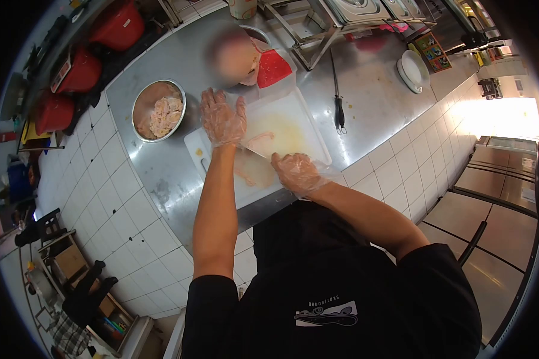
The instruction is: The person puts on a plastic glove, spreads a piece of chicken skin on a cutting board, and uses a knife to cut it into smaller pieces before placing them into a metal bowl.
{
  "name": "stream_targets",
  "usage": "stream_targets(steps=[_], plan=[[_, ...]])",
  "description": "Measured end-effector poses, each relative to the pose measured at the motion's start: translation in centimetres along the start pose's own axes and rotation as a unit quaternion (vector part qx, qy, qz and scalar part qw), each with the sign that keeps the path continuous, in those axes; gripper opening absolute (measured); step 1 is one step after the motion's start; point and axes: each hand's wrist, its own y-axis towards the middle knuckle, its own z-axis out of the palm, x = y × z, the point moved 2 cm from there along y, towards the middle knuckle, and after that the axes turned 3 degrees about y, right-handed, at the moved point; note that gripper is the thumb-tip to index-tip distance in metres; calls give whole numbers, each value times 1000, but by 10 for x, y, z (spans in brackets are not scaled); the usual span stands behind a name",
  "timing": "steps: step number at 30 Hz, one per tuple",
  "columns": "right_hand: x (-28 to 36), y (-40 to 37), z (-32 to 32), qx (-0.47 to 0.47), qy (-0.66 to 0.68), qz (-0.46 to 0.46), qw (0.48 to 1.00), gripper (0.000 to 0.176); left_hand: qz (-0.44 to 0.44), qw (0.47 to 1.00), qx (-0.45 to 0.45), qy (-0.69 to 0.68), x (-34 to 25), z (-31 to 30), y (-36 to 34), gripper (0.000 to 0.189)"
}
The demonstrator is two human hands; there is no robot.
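My right hand [296, 173], in a clear plastic glove, is closed around the handle of a knife. The blade [256, 153] points left, low over a white cutting board [310, 128]. My left hand [223, 118], also gloved, is spread flat with fingers pointing away, over the board's far left part. Thin strips of pale raw meat [262, 139] lie on the wet board on both sides of the blade. Left of my left hand stands a metal bowl [136, 113] holding pieces of raw meat [166, 115].
Beyond the board is a plastic bag with a red patch [273, 67], beside a blurred area. A sharpening steel with a black handle [339, 116] lies right on the steel table [365, 107]. Farther right sits a white dish [413, 70]. Red bins [118, 25] stand at left.
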Motion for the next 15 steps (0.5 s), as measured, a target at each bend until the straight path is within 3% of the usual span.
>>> stream_targets(steps=[6, 9, 15], plan=[[-6, 0, -5, 61, 18, 27, 998, 13, 5, 1000, -22, -14, 0, 2, -6, 61], [-1, 16, 7, -7, 44, -1, 999, 13, 21, 999, -37, -13, 8, 0, 11, 62], [-11, 2, 5, 60, 46, 40, 996, 13, 47, 998, -25, 11, -3, 6, 0, 57]])
